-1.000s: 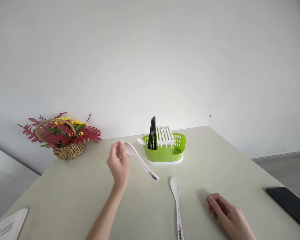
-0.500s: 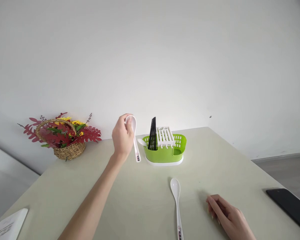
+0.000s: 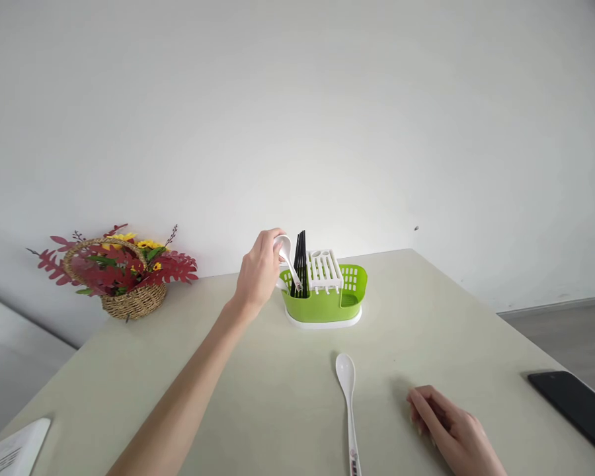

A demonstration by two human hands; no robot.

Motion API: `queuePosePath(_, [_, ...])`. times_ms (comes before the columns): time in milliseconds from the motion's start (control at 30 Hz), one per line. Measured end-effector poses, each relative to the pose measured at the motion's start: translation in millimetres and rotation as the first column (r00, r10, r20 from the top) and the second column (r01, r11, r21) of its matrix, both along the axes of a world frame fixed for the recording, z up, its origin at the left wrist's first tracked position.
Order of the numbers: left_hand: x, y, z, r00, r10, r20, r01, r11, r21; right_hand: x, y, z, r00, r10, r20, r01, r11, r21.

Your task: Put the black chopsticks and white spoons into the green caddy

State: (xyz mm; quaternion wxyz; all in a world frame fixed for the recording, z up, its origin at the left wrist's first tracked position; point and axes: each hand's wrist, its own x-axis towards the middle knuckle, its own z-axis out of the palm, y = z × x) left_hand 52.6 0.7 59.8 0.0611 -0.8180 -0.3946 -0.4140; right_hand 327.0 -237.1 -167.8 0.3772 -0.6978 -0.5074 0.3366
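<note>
My left hand grips a white spoon by its bowl, with the handle slanting down to the right. The handle's end is in front of the black chopsticks, which stand in the left part of a green cutlery basket. Another white spoon leans at the basket's left end, partly hidden by my hand. On the table, a long-handled white spoon lies with its bowl pointing away from me. My right hand rests to the right of it, fingers loosely curled with nothing seen in them.
A wicker basket of red leaves and yellow flowers stands at the back left by the wall. A black phone lies near the table's right edge. A white object with dark lines sits at the front left. The cutlery basket carries a white slotted rack.
My left hand has moved right with the spoon, bringing the handle from left of the cutlery basket to over its left part. My right hand stays about where it was.
</note>
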Motion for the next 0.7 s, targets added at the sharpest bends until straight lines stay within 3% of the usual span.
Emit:
queuePosePath(233, [-17,-6,-25.3,0.967,-0.182,-0.180,0.187,0.982,0.012,0,2,1.9,1.000,-0.002,0.010,0.002,1.000,0.012])
queuePosePath(400, [-29,-4,-39.1,0.930,-0.249,-0.271,0.251,0.968,-0.027,0,2,0.8,1.000,-0.015,-0.002,0.015,1.000,0.004])
queuePosePath(533, [-36,-2,-53.2,0.916,-0.267,-0.300,0.263,0.963,-0.054,1,2,-0.4,1.000,-0.016,0.000,0.016,1.000,-0.006])
queuePosePath(700, [-39,-3,-65.6,0.909,-0.233,-0.345,0.252,0.968,0.010,0,1,2.2,1.000,-0.010,0.007,0.010,1.000,-0.004])
